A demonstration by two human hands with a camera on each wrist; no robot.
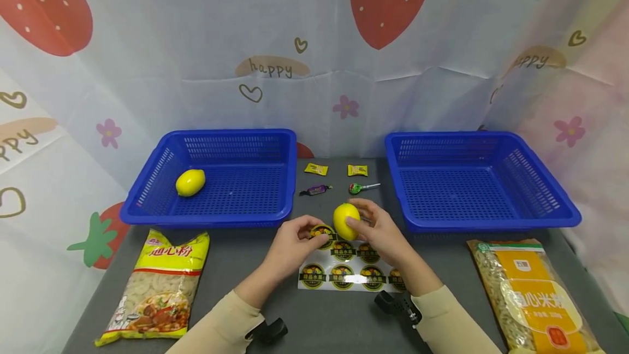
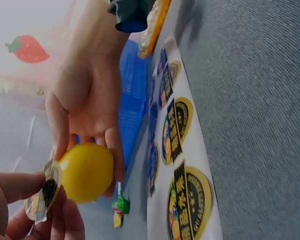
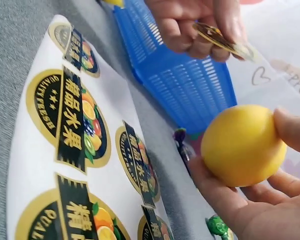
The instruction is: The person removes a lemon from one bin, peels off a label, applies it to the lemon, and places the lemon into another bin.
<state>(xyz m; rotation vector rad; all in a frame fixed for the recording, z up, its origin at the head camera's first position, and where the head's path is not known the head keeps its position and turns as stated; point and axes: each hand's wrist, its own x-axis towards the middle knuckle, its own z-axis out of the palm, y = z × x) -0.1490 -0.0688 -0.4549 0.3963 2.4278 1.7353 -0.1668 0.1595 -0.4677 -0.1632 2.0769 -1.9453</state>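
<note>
My right hand (image 1: pixel 375 228) grips a yellow lemon (image 1: pixel 346 221) between thumb and fingers, above a white sheet of stickers (image 1: pixel 314 261). Beside it my left hand (image 1: pixel 297 239) pinches one round black-and-gold sticker (image 1: pixel 321 234) at its edge. In the left wrist view the sticker (image 2: pixel 49 192) overlaps the near side of the lemon (image 2: pixel 87 172). In the right wrist view a gap shows between the sticker (image 3: pixel 222 40) and the lemon (image 3: pixel 243 145). Several round stickers with fruit pictures remain on the sheet (image 3: pixel 105 200).
A blue basket (image 1: pixel 208 220) at left holds another lemon (image 1: pixel 190 182); a second blue basket (image 1: pixel 491 223) stands at right. Between them lie two yellow candies (image 1: pixel 316 169), a purple candy (image 1: pixel 316 190) and a lollipop (image 1: pixel 362 188). Pasta bags (image 1: pixel 157 288) (image 1: pixel 535 299) flank the sheet.
</note>
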